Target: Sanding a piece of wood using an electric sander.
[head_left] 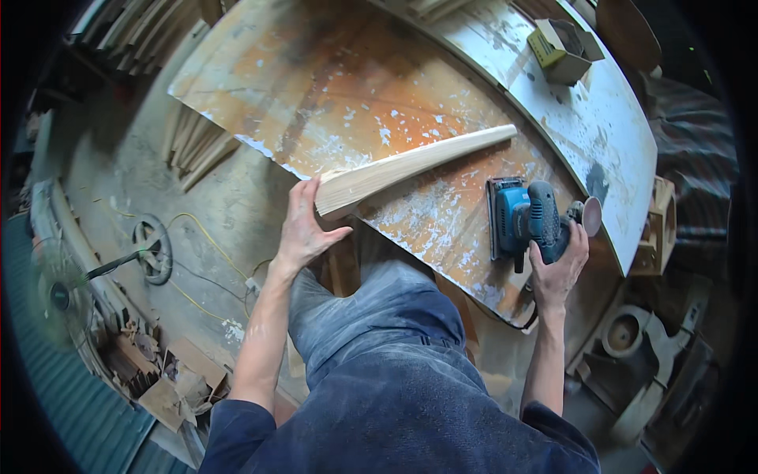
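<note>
Wooden piece [410,167] overhanging bench edge [316,175]

Single head-worn fisheye view, steeply downward, close over the workbench [410,103].

You're wearing a dark blue short-sleeved shirt [410,419] and dusty blue-grey trousers [371,308], forearms showing bare.

Left hand [304,229] is pressed flat against the thick end of a tapered pale wood piece [410,166] lying across the paint-splattered bench [332,87]. Right hand [559,268] grips the blue electric sander [527,217] at about 3 o'clock, sitting on the bench just below the wood's thin end. Small open cardboard box [562,49] at 1 o'clock, a fan [59,296] on the floor at 9.
</note>
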{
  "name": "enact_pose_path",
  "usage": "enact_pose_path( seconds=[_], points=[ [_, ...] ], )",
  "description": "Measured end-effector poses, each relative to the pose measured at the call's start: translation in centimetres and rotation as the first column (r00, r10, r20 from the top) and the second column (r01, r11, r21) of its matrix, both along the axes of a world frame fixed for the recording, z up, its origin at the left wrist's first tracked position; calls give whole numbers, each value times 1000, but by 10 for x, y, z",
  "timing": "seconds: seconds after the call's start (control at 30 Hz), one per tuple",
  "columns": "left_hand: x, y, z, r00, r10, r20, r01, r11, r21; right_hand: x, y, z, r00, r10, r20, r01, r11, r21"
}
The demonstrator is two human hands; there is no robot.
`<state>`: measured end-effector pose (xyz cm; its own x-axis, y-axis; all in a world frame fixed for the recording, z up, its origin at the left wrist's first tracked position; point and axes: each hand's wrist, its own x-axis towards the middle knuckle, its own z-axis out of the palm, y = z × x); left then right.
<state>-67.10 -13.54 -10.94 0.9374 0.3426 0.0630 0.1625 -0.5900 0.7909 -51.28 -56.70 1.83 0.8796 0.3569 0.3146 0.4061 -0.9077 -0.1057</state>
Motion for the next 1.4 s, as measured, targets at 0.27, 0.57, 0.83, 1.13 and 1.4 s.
enact_pose_path(
  seconds=[0.27,0.57,0.83,1.13,1.4],
  points=[
    [13,-12,-23,994,93,-58,-87,991,99,15,-27,-19,907,-24,-420,157,946,283],
    [-21,-69,-44,963,270,-25,-265,917,-300,27,-35,-31,778,1,-628,258,911,321],
    [-34,-77,-58,965,252,68,-153,758,-634,23,-31,-13,553,294,-780,353,765,539],
    [-34,-95,-31,982,183,40,-146,883,-447,-22,-69,65,754,180,-632,427,596,679],
    [-13,-124,-62,948,306,84,-251,884,-394,-19,-54,-15,727,41,-686,345,842,416]
  ],
)
